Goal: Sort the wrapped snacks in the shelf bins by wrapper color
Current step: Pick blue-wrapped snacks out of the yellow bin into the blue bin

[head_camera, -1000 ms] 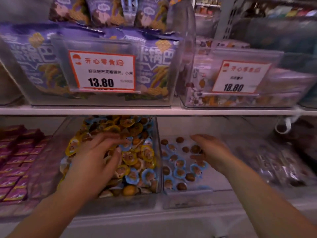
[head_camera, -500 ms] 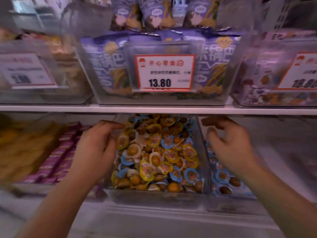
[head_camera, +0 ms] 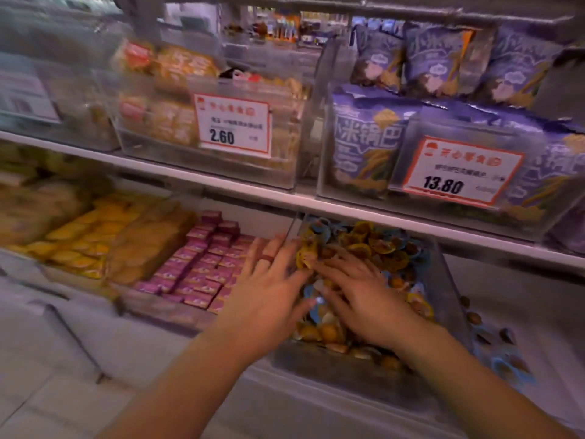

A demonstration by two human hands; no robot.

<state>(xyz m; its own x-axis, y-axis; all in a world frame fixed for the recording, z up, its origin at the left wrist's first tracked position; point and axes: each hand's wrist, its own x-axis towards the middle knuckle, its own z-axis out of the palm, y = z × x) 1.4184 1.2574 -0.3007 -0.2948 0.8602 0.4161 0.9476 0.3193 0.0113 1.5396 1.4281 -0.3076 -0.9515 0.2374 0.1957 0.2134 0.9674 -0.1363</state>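
Observation:
A clear bin [head_camera: 449, 280] on the lower shelf holds a mixed heap of round snacks in yellow wrappers [head_camera: 373, 245] and blue wrappers [head_camera: 311, 291]. Both hands lie flat on top of that heap with fingers spread. My left hand [head_camera: 269, 299], with a dark ring on one finger, covers the bin's left side; a yellow wrapper [head_camera: 305, 258] sits at its fingertips, but blur hides whether it is pinched. My right hand [head_camera: 361, 296] rests just to the right of it, fingers pointing left. Right of the bin, loose blue-wrapped snacks [head_camera: 503, 353] lie scattered in the neighbouring bin.
Left of the mixed bin are pink boxed snacks [head_camera: 202, 270] and yellow packets [head_camera: 79, 245]. The upper shelf [head_camera: 259, 198] carries bins with price tags 2.60 [head_camera: 232, 128] and 13.80 [head_camera: 459, 172] and purple bags [head_camera: 364, 144]. The shelf edge overhangs the lower bins closely.
The view has swung left, so the mixed bin now sits right of centre. Both hands moved from the bin's sides onto the snack heap, close together.

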